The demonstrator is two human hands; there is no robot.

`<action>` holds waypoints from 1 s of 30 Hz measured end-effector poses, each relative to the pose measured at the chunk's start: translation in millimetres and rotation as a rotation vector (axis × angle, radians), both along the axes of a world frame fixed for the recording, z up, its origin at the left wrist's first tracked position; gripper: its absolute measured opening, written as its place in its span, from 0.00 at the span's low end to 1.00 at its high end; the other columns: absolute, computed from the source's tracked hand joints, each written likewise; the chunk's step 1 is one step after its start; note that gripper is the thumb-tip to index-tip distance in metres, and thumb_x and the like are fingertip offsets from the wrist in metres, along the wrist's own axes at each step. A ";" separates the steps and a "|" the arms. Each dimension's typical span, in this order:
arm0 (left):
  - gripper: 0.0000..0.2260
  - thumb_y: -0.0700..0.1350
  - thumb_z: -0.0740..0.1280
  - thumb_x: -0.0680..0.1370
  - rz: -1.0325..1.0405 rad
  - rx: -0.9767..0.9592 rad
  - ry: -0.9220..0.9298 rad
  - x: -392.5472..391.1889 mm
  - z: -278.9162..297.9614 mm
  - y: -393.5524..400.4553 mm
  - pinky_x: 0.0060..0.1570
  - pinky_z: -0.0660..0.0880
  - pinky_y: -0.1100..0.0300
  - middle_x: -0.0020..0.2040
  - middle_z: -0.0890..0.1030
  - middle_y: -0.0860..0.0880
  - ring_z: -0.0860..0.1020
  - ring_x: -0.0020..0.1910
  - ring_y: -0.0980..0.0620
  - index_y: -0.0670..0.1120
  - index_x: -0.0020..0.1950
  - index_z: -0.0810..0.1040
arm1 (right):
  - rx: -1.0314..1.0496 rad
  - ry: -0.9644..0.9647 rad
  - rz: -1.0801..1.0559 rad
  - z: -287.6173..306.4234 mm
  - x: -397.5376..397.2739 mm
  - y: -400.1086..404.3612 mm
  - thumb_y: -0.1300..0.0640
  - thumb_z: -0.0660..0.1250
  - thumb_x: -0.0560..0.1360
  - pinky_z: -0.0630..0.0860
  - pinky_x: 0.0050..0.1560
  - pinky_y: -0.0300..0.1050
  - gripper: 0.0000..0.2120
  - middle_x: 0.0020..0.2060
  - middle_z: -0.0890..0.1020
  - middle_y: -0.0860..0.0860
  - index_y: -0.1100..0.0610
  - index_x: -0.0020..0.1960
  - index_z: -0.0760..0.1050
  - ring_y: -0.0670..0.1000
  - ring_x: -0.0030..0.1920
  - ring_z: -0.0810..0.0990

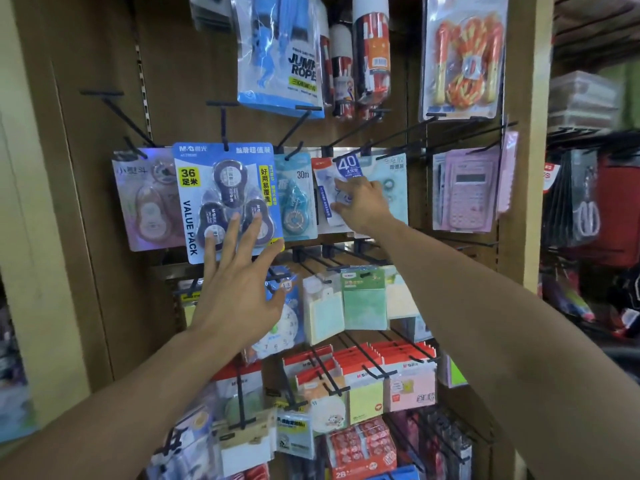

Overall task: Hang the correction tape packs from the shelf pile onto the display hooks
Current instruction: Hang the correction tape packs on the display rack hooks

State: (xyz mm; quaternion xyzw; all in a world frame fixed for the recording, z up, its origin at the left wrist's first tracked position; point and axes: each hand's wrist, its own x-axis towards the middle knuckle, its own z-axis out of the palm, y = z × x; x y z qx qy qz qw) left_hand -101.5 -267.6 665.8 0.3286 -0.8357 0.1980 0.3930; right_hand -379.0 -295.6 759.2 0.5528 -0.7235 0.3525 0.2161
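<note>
**Both hands on hanging tape packs**

The left hand (pixel 239 289) is spread flat, fingers straight and fanned, its fingertips (pixel 210 241) pressing the lower part of the blue value pack (pixel 227 202) — a card marked "36" and "VALUE PACK" with three dark dispensers. This pack hangs from a black hook (pixel 224 128) in the middle row of the display, overlapping the edge of a purple pack (pixel 145 199) to its left.

The right hand (pixel 360 202) reaches farther right along the same row, its fingers curled onto a white pack (pixel 329 199) with a blue "40" label. The fingertips lie on the card's face; whether the thumb pinches the pack from behind I cannot tell. Between the two hands hangs a teal pack (pixel 298 199) marked "30m".

Just right of the white pack hangs a pale blue pack (pixel 393 188) — and beyond it a pink calculator (pixel 467 192). Above hang a jump rope (pixel 280 57) in blue packaging and an orange rope (pixel 467 60). Below are sticky notes (pixel 363 303).
</note>
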 end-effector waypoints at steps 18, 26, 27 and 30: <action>0.17 0.42 0.69 0.75 -0.531 0.076 0.116 -64.9 -106.2 62.8 0.78 0.61 0.39 0.77 0.70 0.37 0.62 0.80 0.35 0.40 0.64 0.80 | -0.421 -0.256 0.349 -138.4 64.1 135.0 0.57 0.66 0.78 0.74 0.64 0.43 0.15 0.58 0.81 0.44 0.52 0.64 0.80 0.49 0.62 0.78; 0.15 0.41 0.65 0.75 -0.530 0.718 0.068 -51.1 -351.0 114.9 0.72 0.69 0.44 0.72 0.75 0.39 0.71 0.74 0.39 0.40 0.59 0.82 | -0.201 -0.742 0.118 -424.9 84.5 207.5 0.61 0.61 0.79 0.75 0.51 0.39 0.13 0.52 0.83 0.51 0.51 0.56 0.81 0.50 0.51 0.81; 0.14 0.40 0.67 0.74 -0.488 0.815 0.052 -44.7 -381.6 121.3 0.71 0.70 0.44 0.72 0.75 0.40 0.71 0.74 0.39 0.41 0.59 0.82 | -0.103 -0.821 0.058 -464.0 86.0 215.8 0.59 0.61 0.79 0.75 0.50 0.39 0.13 0.54 0.83 0.53 0.50 0.57 0.80 0.49 0.50 0.81; 0.16 0.41 0.68 0.74 -0.371 1.077 -0.051 -22.9 -462.9 146.3 0.73 0.70 0.47 0.74 0.74 0.42 0.71 0.75 0.41 0.42 0.61 0.81 | 0.303 -0.985 -0.139 -572.9 93.2 246.8 0.62 0.64 0.79 0.78 0.50 0.40 0.13 0.56 0.83 0.51 0.51 0.60 0.80 0.49 0.49 0.81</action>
